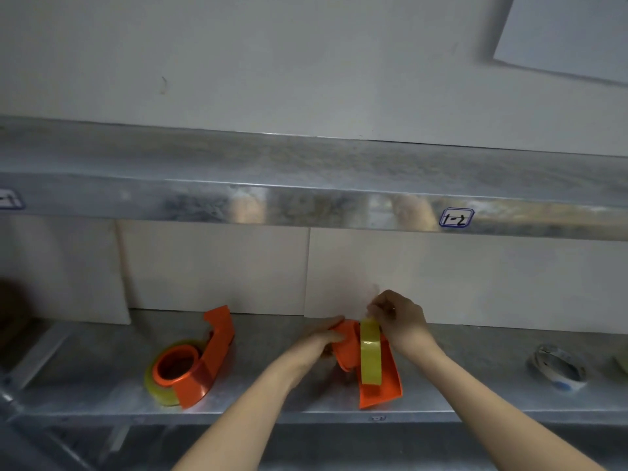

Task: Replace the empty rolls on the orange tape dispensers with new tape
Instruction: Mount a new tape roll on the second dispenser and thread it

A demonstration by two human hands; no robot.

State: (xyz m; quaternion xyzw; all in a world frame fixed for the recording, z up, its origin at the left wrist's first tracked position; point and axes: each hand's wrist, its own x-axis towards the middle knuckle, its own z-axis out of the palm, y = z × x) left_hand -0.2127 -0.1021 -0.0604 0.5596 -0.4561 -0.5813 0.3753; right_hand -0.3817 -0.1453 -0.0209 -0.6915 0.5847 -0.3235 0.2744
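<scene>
A white wall (272, 62) fills the upper half, with a pale sheet (571, 32) stuck to it at top right. Below runs a long metal shelf (306, 171), its front lip bearing a small label (456, 217) reading "1-2" and a second label (10, 199) at the far left edge. Under it lies the lower shelf (102, 362), backed by white boards (217, 266). Both forearms reach up from the bottom of the view and converge over this surface. On its right half sits an orange dispenser (377, 385), stood nearly on end, with a strip of yellowish tape (370, 355) drawn along it. The left hand (323, 334) lies palm down, fingers extended and pressed against the dispenser's left side, steadying it. The right hand (401, 321) is bent at the wrist above the dispenser's far end, fingertips pinched narrowly on the top end of the strip. To the left, well apart, a second dispenser (207, 355) lies on its side with a roll (159, 385) of yellowish tape mounted around its orange hub. Far to the right lies a spent ring (557, 367), whitish with a blue edge; just beyond it, another pale object is cut off by the frame.
</scene>
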